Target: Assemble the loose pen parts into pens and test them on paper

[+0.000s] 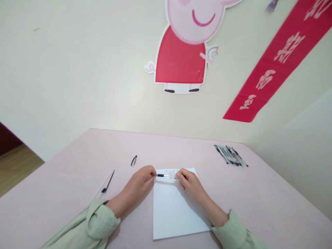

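Note:
Between both hands a clear pen (168, 176) with a black grip is held level over the top part of a white sheet of paper (176, 211). My left hand (143, 178) pinches its left end, by the black grip. At the other end, the fingers of my right hand (191, 183) are closed on the clear barrel. Small dark marks show on the paper's upper edge, just behind the pen. The pen's two ends are hidden in my fingers.
Several pens (230, 155) lie in a bunch at the table's back right. Left of my left hand are a dark refill with a black cap (104, 190) and a small black clip-like piece (134, 160). The wall (116, 103) rises behind the pink table (64, 180).

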The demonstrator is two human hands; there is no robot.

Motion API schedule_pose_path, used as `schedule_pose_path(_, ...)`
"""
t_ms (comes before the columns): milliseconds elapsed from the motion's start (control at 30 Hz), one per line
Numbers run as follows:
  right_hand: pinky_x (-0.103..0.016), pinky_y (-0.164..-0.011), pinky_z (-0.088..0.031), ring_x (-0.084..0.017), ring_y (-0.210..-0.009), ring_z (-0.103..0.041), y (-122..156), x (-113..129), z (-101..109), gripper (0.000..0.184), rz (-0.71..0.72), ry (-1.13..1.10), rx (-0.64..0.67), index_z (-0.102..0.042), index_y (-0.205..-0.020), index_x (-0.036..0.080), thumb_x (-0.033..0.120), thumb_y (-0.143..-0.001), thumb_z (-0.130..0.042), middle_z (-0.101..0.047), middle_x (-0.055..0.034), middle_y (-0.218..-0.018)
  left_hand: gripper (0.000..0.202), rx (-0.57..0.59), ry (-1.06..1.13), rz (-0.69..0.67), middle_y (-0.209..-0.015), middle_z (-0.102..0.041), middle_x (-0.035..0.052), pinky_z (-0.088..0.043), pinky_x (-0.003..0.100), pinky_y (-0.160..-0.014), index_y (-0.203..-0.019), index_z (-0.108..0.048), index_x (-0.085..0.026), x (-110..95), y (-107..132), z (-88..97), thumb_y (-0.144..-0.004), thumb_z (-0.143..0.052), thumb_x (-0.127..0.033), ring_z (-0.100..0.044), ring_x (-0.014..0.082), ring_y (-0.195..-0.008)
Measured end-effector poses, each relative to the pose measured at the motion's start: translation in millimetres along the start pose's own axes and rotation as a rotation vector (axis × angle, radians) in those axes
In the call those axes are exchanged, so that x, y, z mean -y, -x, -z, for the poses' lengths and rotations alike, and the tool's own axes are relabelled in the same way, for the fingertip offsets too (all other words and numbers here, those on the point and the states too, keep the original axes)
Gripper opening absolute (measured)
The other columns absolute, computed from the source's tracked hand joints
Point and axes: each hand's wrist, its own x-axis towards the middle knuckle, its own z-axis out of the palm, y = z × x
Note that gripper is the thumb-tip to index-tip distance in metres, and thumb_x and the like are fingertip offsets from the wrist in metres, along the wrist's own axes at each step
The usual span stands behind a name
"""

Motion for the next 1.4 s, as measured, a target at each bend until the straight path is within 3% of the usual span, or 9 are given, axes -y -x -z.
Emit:
schedule_pose_path(100,-0.025,-0.053,-0.034,-0.012,-0.05,-0.042,-0.9,-2.0,-0.1,0.025,-0.002,-0.053,0.028,-0.059,-0.085,0.019,0.038,-0.091,-0.044,-0.044,0.0061,-0.052,0.009,-0.008,0.002,-0.003,-0.082,-0.063,0.0034,-0.045,0.031,-0.074,-0.08,-0.054,-0.021,1.2,0.0,-1.0,-0.083,-0.046,-0.022,-0.057,0.0196,-0.078)
schedule_pose_path(200,-0.024,-0.056,-0.04,-0.013,-0.06,-0.051,-3.0,-4.7,-0.1,0.021,0.017,-0.179,-0.009,-0.055,-0.097,0.022,0.037,-0.083,-0.057,-0.056,0.0032,-0.07,0.01,-0.031,0.002,0.013,-0.08,-0.063,0.003,-0.045,0.031,-0.073,-0.079,-0.055,-0.021,1.6,-0.3,-1.1,-0.083,-0.046,-0.022,-0.057,0.0196,-0.077)
schedule_pose_path(300,-0.025,-0.058,-0.043,-0.014,-0.063,-0.055,-4.1,-6.1,0.7,0.021,0.005,-0.245,-0.029,-0.054,-0.088,0.021,0.039,-0.079,-0.061,-0.062,0.0001,-0.074,0.01,-0.058,0.018,0.024,-0.079,-0.064,0.0026,-0.045,0.031,-0.072,-0.078,-0.055,-0.021,0.3,-0.6,-0.2,-0.082,-0.046,-0.022,-0.058,0.0193,-0.076)
schedule_pose_path(467,-0.025,-0.049,-0.036,-0.011,-0.043,-0.043,-3.0,-4.6,3.1,0.038,-0.065,-0.146,-0.014,-0.056,-0.069,0.019,0.048,-0.09,-0.044,-0.05,0.0036,-0.045,0.01,-0.056,0.036,0.036,-0.078,-0.064,0.0024,-0.046,0.03,-0.072,-0.077,-0.057,-0.02,-1.1,-1.1,0.3,-0.081,-0.047,-0.022,-0.058,0.019,-0.076)
schedule_pose_path(633,-0.024,-0.051,-0.039,-0.012,-0.053,-0.051,-4.9,-3.2,4.3,0.03,-0.03,-0.23,-0.052,-0.058,-0.088,0.019,0.047,-0.079,-0.061,-0.06,0.0019,-0.062,0.009,-0.059,0.041,0.039,-0.079,-0.063,0.002,-0.045,0.03,-0.073,-0.078,-0.056,-0.02,3.5,-1.7,-1.6,-0.081,-0.047,-0.021,-0.058,0.0188,-0.077)
schedule_pose_path(867,-0.024,-0.047,-0.036,-0.011,-0.042,-0.044,-4.7,-9.6,4.6,0.041,-0.079,-0.188,-0.023,-0.058,-0.072,0.018,0.052,-0.089,-0.045,-0.052,0.003,-0.045,0.009,-0.051,0.036,0.032,-0.08,-0.064,0.0023,-0.045,0.03,-0.074,-0.079,-0.056,-0.021,2.6,-0.8,-0.7,-0.082,-0.047,-0.021,-0.058,0.019,-0.077)
schedule_pose_path(1033,-0.024,-0.053,-0.041,-0.013,-0.055,-0.053,-5.7,-7.8,4.4,0.027,-0.008,-0.237,-0.03,-0.058,-0.088,0.02,0.044,-0.078,-0.064,-0.061,0.0014,-0.065,0.009,-0.065,0.024,0.045,-0.079,-0.064,0.0019,-0.046,0.03,-0.073,-0.078,-0.056,-0.021,3.3,-0.9,-0.8,-0.081,-0.048,-0.02,-0.058,0.0187,-0.076)
schedule_pose_path(1233,-0.025,-0.053,-0.038,-0.011,-0.046,-0.044,-3.5,-7.1,5.1,0.033,-0.057,-0.146,0.0,-0.056,-0.068,0.019,0.044,-0.088,-0.049,-0.051,0.0043,-0.046,0.011,-0.047,0.01,0.03,-0.079,-0.064,0.0017,-0.046,0.029,-0.072,-0.078,-0.056,-0.02,2.5,-0.8,0.1,-0.084,-0.047,-0.022,-0.059,0.0185,-0.076)
schedule_pose_path(1400,-0.025,-0.055,-0.039,-0.012,-0.049,-0.047,-4.6,-7.7,4.8,0.031,-0.032,-0.212,-0.01,-0.056,-0.071,0.019,0.046,-0.085,-0.054,-0.054,0.0036,-0.051,0.011,-0.062,-0.006,0.017,-0.085,-0.066,0.0038,-0.047,0.031,-0.076,-0.084,-0.06,-0.02,3.1,-1.7,-0.3,-0.084,-0.048,-0.021,-0.06,0.0191,-0.081)
